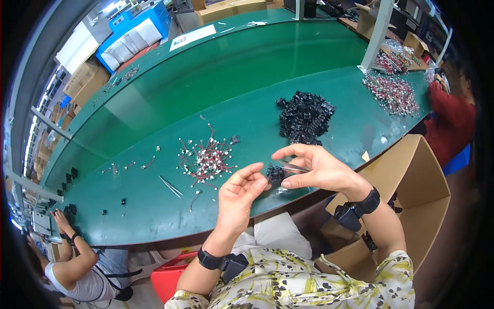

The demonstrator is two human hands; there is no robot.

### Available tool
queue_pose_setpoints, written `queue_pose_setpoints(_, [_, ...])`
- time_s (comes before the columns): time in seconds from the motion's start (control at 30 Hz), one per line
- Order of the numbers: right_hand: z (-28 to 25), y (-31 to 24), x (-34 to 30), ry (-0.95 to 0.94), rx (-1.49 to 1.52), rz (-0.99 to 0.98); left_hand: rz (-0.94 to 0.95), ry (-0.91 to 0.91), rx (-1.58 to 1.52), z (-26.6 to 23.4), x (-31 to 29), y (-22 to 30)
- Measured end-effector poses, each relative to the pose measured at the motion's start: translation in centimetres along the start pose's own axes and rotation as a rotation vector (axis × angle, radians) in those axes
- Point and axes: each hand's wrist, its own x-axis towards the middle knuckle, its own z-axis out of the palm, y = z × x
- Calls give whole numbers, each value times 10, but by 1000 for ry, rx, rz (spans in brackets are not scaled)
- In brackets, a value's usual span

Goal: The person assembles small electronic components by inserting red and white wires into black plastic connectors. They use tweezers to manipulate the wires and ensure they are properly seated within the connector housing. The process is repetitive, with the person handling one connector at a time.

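A small black plastic part (276,173) is pinched between the thumb and fingers of my left hand (240,194), just above the near edge of the green bench. From the right, my right hand (323,167) grips metal tweezers (296,168), their tips close to the part; whether they touch it I cannot tell. Left of my hands lies a loose pile of small white connectors with red and black wires (208,160). Beyond my right hand is a heap of black plastic parts (306,117). A second pair of tweezers (170,186) rests on the bench.
An open cardboard box (424,201) stands by my right arm. At the far right, a person in red (450,116) sits near a pile of wired parts (393,95). Another person (80,268) works at the left end. A metal post (378,36) rises from the bench (128,190).
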Motion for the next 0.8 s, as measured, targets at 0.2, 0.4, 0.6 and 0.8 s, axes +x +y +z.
queue_pose_setpoints(0.2, [15, 10, -14, 56, -31, -179, -107, 46, -161, 19, -22, 8])
queue_pose_setpoints(0.4, [32, 7, -35, 64, -188, -197, -212, -110, -182, 13, -37, 2])
queue_pose_setpoints(0.6, [46, 2, -41, 101, -357, -273, -242, -139, -358, 9, -50, -3])
queue_pose_setpoints(0.8, [53, 0, -41, 104, -515, -312, -259, -202, -453, 2, -54, -7])
